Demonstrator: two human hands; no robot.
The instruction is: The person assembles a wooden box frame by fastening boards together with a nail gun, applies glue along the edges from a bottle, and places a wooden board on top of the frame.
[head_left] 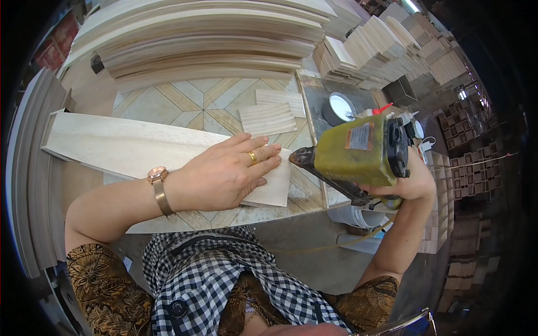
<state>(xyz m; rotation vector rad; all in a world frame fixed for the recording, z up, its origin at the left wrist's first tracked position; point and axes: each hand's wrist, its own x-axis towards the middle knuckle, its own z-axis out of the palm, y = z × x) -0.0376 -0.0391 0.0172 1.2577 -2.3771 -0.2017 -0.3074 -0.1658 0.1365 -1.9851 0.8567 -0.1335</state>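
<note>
My left hand (227, 168) lies flat on a long pale wooden box (134, 143), its fingers stretched toward the box's right end. A ring and a wristwatch are on it. My right hand (412, 182) is wrapped round the handle of a green nail gun (356, 150). The gun's dark nose is at the upper right corner of the box, beside my left fingertips; whether it touches the wood I cannot tell. Two small wooden boards (268, 118) lie on the patterned table (185, 92) behind the box.
Tall stacks of wooden boards (213, 42) stand behind the table, with more boards (39, 168) at the left. A tub of white glue (339, 106) and a red-tipped bottle stand behind the gun. A white bucket (353, 216) and a yellow hose are below right.
</note>
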